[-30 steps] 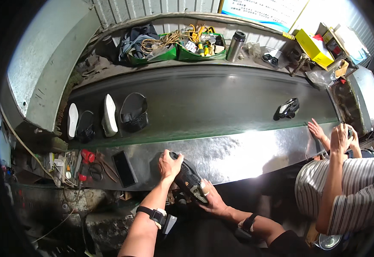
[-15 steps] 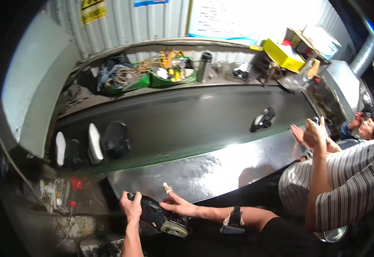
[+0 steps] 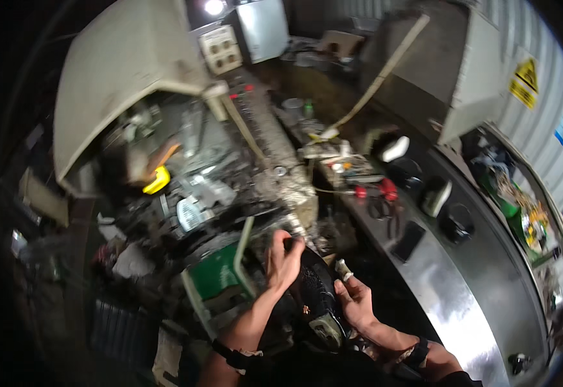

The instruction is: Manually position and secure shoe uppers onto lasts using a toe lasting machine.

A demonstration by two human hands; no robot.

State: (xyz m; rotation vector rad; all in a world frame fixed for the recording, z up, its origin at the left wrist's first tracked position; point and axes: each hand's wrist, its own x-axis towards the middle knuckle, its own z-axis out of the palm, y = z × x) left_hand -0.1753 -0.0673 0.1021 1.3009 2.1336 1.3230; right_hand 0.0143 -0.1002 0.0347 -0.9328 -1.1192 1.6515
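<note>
A black shoe (image 3: 320, 287) with a pale heel end is held low in front of me, its far end tipped away. My left hand (image 3: 284, 261) is closed around that far end. Along its right side, my right hand (image 3: 357, 303) grips the shoe with bent fingers. One finger of this hand sticks out, with a white wrapping (image 3: 343, 269) near its tip. The shoe's underside is hidden.
Left stands a cluttered machine under a beige hood (image 3: 126, 71), with a yellow part (image 3: 157, 180). A green-seated stool (image 3: 213, 274) is near my left forearm. At right, a metal ledge (image 3: 446, 290) borders a conveyor (image 3: 507, 284) carrying dark shoes and white soles.
My view has swung left, from the conveyor toward the cluttered machine. The other person has left the picture. Both hands still hold the shoe, which now points more straight away from me.
</note>
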